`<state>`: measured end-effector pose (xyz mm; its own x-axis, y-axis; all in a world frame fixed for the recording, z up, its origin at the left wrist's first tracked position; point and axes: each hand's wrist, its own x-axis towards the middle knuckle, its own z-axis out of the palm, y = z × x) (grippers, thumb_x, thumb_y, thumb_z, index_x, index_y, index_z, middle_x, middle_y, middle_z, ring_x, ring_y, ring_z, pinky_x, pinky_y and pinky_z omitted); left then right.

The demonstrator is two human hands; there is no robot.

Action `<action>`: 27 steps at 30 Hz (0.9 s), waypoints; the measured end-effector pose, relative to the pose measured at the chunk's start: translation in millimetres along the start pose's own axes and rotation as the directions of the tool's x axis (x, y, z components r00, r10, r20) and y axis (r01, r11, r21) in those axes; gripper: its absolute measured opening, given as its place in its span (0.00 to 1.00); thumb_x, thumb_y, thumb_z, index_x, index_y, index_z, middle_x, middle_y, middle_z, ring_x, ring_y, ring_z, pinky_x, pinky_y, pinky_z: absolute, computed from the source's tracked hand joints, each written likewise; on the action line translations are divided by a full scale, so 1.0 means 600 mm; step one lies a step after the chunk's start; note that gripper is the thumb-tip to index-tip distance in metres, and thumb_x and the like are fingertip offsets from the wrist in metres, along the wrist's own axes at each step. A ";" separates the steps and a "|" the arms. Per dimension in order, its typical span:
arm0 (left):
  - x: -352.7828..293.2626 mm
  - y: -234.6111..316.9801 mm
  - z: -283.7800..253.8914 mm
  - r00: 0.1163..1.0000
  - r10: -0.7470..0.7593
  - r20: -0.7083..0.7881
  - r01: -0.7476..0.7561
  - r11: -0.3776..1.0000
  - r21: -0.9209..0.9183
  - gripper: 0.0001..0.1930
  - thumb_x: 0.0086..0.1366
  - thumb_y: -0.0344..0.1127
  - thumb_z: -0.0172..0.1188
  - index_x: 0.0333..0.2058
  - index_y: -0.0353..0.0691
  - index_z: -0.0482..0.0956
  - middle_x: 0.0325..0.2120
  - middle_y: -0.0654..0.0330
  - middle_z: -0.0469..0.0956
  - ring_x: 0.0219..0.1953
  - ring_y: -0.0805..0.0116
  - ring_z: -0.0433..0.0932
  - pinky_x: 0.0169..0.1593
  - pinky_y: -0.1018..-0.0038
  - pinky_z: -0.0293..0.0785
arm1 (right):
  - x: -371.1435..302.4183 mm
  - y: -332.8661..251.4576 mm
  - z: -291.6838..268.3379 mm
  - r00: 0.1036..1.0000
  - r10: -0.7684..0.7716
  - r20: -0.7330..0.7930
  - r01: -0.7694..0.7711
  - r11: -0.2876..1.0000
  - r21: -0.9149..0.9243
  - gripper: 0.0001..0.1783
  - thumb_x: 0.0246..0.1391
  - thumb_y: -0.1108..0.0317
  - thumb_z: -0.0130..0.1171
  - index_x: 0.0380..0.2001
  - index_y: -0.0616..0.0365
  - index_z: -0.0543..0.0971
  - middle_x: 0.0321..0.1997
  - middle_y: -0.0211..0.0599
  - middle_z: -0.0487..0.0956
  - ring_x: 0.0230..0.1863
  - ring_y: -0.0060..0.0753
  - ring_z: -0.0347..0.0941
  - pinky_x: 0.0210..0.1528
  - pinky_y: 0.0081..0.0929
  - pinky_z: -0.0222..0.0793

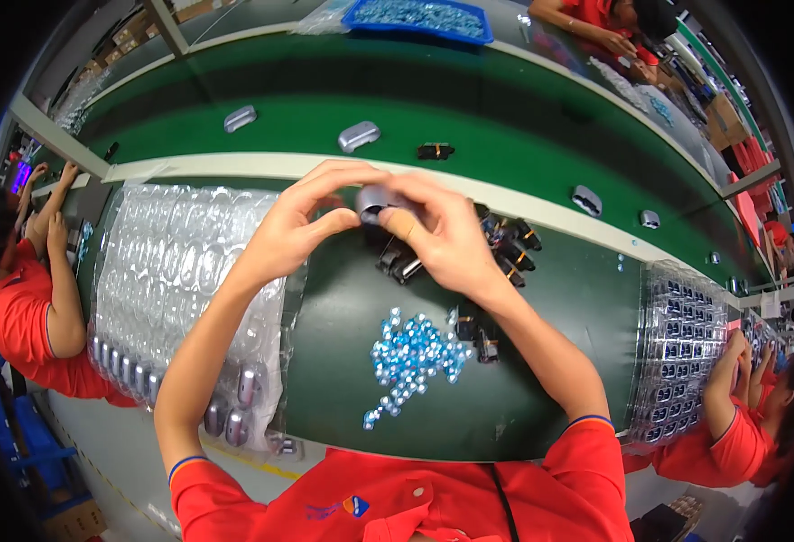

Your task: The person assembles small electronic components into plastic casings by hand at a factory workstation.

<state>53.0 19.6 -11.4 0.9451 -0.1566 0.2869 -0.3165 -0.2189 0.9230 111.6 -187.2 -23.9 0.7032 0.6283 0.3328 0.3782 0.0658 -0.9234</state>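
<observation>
Both hands are up at the far edge of my green worktop (pixel 343 361), holding a grey, hollow, rounded case shell (pixel 375 200) between them. My left hand (pixel 299 224) pinches its left side with thumb and fingertips. My right hand (pixel 444 233) closes on its other side, with the thumb at the opening; those fingers are slightly blurred. Under and beside the right hand lie several small black parts (pixel 514 248) with orange bands, partly hidden by it. Nearer to me spreads a pile of small shiny blue-and-silver pieces (pixel 415 352).
At left lies a clear pocketed plastic tray (pixel 189 244), with silver cases (pixel 248 387) in its near pockets. Another tray (pixel 681 352) with dark parts stands right. Beyond a pale rail, a green belt (pixel 279 90) carries silver shells (pixel 359 136) and a black part (pixel 436 151). Co-workers sit on both sides.
</observation>
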 end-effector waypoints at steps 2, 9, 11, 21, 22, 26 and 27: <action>0.026 -0.010 -0.013 0.998 -0.058 -0.037 0.060 0.997 0.049 0.16 0.65 0.31 0.59 0.51 0.40 0.80 0.50 0.58 0.75 0.55 0.64 0.73 0.54 0.67 0.71 | 0.034 0.026 -0.081 0.975 -0.196 -0.106 0.116 0.853 -0.509 0.18 0.54 0.74 0.60 0.48 0.68 0.77 0.44 0.47 0.79 0.50 0.42 0.75 0.49 0.33 0.72; 0.194 -0.162 -0.081 0.992 0.117 -0.043 -0.051 0.696 0.716 0.18 0.70 0.37 0.53 0.55 0.34 0.75 0.43 0.47 0.76 0.47 0.53 0.76 0.52 0.67 0.70 | 0.066 0.126 -0.216 0.966 -0.177 -0.187 -0.192 -0.006 -0.981 0.16 0.46 0.76 0.56 0.41 0.61 0.81 0.39 0.47 0.78 0.45 0.53 0.74 0.46 0.41 0.75; 0.196 -0.188 -0.086 1.000 0.018 0.019 -0.026 0.691 0.723 0.18 0.70 0.37 0.53 0.54 0.33 0.76 0.41 0.47 0.75 0.47 0.50 0.75 0.53 0.64 0.69 | 0.095 0.102 -0.157 0.937 0.015 -0.350 -0.344 -0.151 -0.927 0.13 0.53 0.61 0.60 0.37 0.57 0.83 0.36 0.44 0.78 0.41 0.49 0.76 0.40 0.42 0.75; 0.217 -0.155 -0.031 0.957 -0.249 0.146 0.120 0.804 0.583 0.14 0.66 0.31 0.54 0.49 0.34 0.76 0.36 0.58 0.75 0.39 0.68 0.75 0.46 0.76 0.71 | 0.151 0.199 -0.079 0.847 -0.050 -0.528 -0.465 0.409 -0.785 0.12 0.46 0.68 0.66 0.23 0.69 0.78 0.28 0.49 0.80 0.39 0.47 0.81 0.39 0.37 0.80; 0.213 -0.166 -0.044 0.963 -0.236 0.131 0.143 0.858 0.494 0.15 0.67 0.32 0.54 0.50 0.36 0.76 0.37 0.60 0.75 0.39 0.71 0.75 0.46 0.77 0.70 | 0.148 0.195 -0.078 0.866 -0.048 -0.498 -0.418 0.478 -0.772 0.11 0.45 0.69 0.67 0.24 0.69 0.79 0.28 0.49 0.81 0.38 0.47 0.81 0.39 0.37 0.79; 0.200 -0.165 -0.049 0.980 -0.194 0.037 0.182 0.959 0.220 0.17 0.67 0.33 0.55 0.54 0.39 0.74 0.39 0.63 0.76 0.41 0.75 0.74 0.46 0.79 0.70 | 0.118 0.178 -0.100 0.922 0.012 -0.386 -0.281 0.705 -0.651 0.10 0.43 0.71 0.68 0.29 0.67 0.81 0.30 0.49 0.82 0.36 0.47 0.81 0.40 0.37 0.78; 0.192 -0.140 -0.040 0.985 -0.169 -0.032 0.172 0.974 0.151 0.18 0.68 0.34 0.56 0.55 0.40 0.74 0.41 0.63 0.76 0.42 0.75 0.74 0.47 0.78 0.70 | 0.106 0.160 -0.115 0.943 0.053 -0.327 -0.238 0.795 -0.558 0.11 0.44 0.71 0.67 0.31 0.65 0.82 0.31 0.49 0.82 0.36 0.46 0.81 0.40 0.36 0.78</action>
<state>190.5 43.2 -49.5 0.9870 -0.0863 0.1354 -0.1584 -0.3851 0.9092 234.4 -194.6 -78.3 0.8804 0.3425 0.3281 0.4694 -0.5296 -0.7065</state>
